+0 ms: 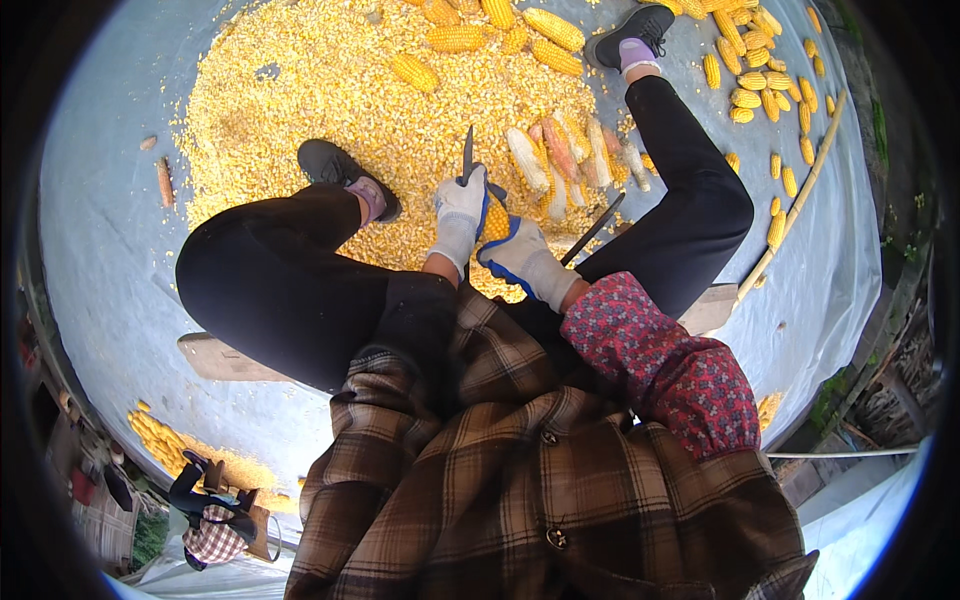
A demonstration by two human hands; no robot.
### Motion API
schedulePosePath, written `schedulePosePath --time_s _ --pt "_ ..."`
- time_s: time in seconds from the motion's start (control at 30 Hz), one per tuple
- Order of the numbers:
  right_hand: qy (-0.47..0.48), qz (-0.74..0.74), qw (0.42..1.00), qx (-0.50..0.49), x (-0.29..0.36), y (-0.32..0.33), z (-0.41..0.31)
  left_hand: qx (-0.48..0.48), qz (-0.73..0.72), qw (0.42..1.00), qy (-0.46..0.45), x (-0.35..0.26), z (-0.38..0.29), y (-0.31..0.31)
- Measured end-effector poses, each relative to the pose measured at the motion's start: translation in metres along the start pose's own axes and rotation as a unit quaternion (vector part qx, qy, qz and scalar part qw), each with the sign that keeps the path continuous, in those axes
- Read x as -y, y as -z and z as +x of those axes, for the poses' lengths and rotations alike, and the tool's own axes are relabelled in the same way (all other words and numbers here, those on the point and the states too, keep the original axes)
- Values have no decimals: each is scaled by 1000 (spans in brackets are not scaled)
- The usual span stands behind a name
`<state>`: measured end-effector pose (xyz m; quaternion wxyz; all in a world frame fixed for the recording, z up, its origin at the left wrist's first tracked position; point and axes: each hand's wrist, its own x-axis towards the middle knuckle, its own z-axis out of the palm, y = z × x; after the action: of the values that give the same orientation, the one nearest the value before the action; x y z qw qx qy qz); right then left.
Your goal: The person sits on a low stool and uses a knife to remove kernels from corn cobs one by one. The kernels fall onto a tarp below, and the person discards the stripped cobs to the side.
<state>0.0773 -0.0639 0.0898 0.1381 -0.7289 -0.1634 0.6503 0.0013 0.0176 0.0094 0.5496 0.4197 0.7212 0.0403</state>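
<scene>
My left hand (459,210), in a white knit glove with a blue palm, grips a pointed dark metal tool (469,150) whose tip sticks up past the fingers. Right against it, my right hand (521,253), gloved the same way, holds a yellow ear of corn (496,223). Both hands meet at the ear between my knees, and part of it is hidden by the gloves. Below them spreads a wide layer of loose corn kernels (300,97). Several stripped or partly stripped cobs (559,154) lie on the kernels just beyond my right hand.
Whole corn ears (457,37) lie on the kernels' far side, with more ears (757,82) at far right. A dark bar (592,229) slants beside my right thigh. A bamboo pole (795,202) crosses the plastic sheet (97,247). Another person (217,532) sits at lower left.
</scene>
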Motion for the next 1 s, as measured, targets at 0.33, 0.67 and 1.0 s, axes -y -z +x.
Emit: schedulePosePath --time_s 0.33,0.67,1.0 --pt "-13 257 953 159 -18 46 -23 117 -251 959 64 1 2 -2" --pt "-88 262 946 168 -26 24 29 120 -162 976 78 7 8 1" --pt "38 -55 997 40 -6 -5 48 -47 28 997 -52 4 0 -1"
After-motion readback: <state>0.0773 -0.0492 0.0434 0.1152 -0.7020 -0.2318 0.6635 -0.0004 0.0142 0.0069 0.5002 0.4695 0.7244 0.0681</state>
